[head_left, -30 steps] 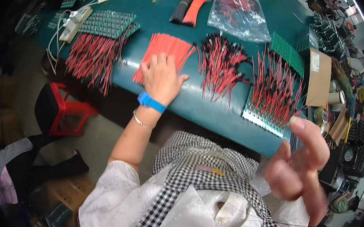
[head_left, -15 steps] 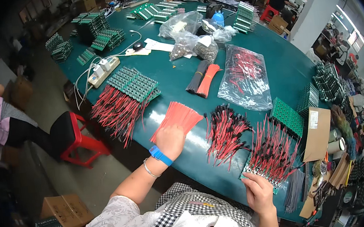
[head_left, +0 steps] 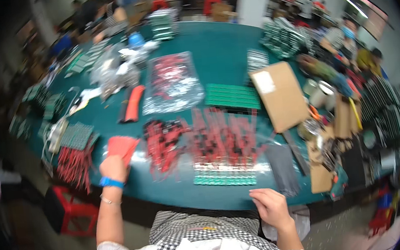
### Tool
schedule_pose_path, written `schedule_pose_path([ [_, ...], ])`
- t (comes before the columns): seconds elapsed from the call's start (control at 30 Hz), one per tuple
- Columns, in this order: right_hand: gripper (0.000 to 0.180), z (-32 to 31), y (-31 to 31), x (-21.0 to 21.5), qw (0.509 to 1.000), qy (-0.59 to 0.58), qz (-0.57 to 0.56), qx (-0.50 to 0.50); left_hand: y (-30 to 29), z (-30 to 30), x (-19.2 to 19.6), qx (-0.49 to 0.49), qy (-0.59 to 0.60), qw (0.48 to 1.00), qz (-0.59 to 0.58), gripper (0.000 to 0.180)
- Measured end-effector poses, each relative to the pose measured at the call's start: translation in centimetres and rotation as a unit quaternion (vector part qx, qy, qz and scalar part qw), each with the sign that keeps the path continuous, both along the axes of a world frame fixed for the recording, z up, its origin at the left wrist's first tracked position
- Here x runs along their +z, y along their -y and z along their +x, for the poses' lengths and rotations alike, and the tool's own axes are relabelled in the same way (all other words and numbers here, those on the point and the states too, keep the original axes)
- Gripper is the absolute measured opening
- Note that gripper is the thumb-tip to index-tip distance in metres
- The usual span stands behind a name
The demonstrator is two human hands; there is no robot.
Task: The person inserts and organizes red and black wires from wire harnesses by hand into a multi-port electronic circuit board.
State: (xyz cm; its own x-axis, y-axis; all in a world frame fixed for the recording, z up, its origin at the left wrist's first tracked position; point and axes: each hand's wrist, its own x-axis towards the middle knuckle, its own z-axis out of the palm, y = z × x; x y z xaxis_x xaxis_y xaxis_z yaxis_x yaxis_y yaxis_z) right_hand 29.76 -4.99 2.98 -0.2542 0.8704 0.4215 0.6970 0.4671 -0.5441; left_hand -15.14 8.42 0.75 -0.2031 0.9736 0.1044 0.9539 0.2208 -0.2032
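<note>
At the left front of the table, my left hand [head_left: 113, 169] is closed over a fanned bundle of thin orange-red tubes [head_left: 123, 147]; its fingertips are hidden. My right hand [head_left: 271, 207] is at the table's front edge with fingers pressed together; whatever they may pinch is too small to make out. Just beyond it lies a green circuit board panel [head_left: 224, 177] with red and black wires [head_left: 223, 139] standing up from it. Between the hands, farther in, sits a loose pile of red wires with black ends [head_left: 164, 143]. The picture is smeared by motion.
Wired circuit boards [head_left: 77, 137] lie at the far left. A clear bag of red wires [head_left: 172, 82], green panels [head_left: 232, 96] and a brown cardboard sheet [head_left: 280, 96] are farther back. Grey strips [head_left: 283, 170] lie to the right. A red stool [head_left: 73, 212] stands at the left.
The view has swung to the right. My left hand stays on the orange-red tubes. My right hand has come away from the wired panel toward the table's front edge.
</note>
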Motion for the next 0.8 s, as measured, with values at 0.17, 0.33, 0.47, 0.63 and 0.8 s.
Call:
schedule_pose_path([
  [0.17, 0.019, 3.9, 2.8, -2.2, 0.999, -0.032, -0.009, -0.041, -1.3, -0.6, -1.4, -0.003, -0.072, 0.995, 0.064, 0.017],
  [0.33, 0.019, 5.1, 3.4, -4.3, 0.996, -0.067, -0.042, -0.039, -2.6, -0.1, -2.1, 0.015, -0.100, 0.995, 0.022, 0.017],
  [0.47, 0.019, 5.1, 3.4, -5.2, 0.993, -0.091, -0.051, -0.045, -2.6, 0.1, -1.8, 0.037, -0.102, 0.994, 0.013, 0.018],
  [0.63, 0.016, 5.1, 3.6, -5.2, 0.990, -0.100, -0.075, -0.069, -2.7, 0.3, -2.1, 0.038, -0.084, 0.995, 0.031, 0.017],
  [0.8, 0.013, 4.0, 2.5, -5.3, 0.982, -0.124, -0.102, -0.101, -1.9, -0.5, -1.7, 0.032, -0.071, 0.997, 0.027, 0.016],
])
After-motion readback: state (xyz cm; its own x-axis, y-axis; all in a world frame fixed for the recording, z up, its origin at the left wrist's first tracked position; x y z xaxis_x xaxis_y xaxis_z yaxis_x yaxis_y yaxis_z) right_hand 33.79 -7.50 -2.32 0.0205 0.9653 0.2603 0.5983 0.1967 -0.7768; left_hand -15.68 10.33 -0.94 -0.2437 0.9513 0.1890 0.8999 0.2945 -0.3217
